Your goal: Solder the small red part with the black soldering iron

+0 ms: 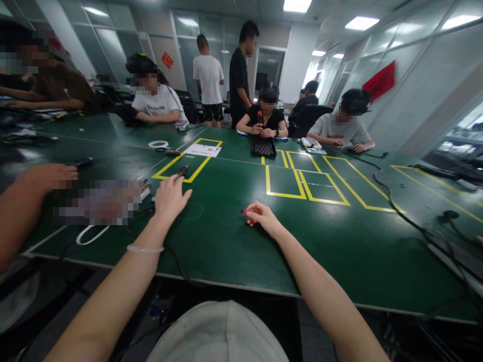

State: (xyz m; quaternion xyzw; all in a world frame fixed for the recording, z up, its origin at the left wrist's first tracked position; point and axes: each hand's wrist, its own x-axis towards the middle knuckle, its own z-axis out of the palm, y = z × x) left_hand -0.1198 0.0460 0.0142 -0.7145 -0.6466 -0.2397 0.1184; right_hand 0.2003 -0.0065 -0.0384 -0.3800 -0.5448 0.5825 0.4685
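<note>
My left hand [170, 197] reaches over the green table, its fingers around a dark-handled screwdriver [183, 171] with a thin tip pointing away from me. The thumb stands out to the side, and part of the handle is hidden under the hand. Closer to the middle, my right hand [261, 217] pinches a small red piece [244, 212] between thumb and fingertips, just above the tabletop. Most of that piece is covered by the fingers, so its kind does not show.
Yellow tape outlines [287, 193] mark the table [226, 251]. A paper sheet [204, 150], a white tape roll [158, 145] and a black tray [263, 148] lie farther off. At left are a blurred packet [105, 201] and a co-worker's hand [49, 177]. A black cable [381, 183] runs along the right.
</note>
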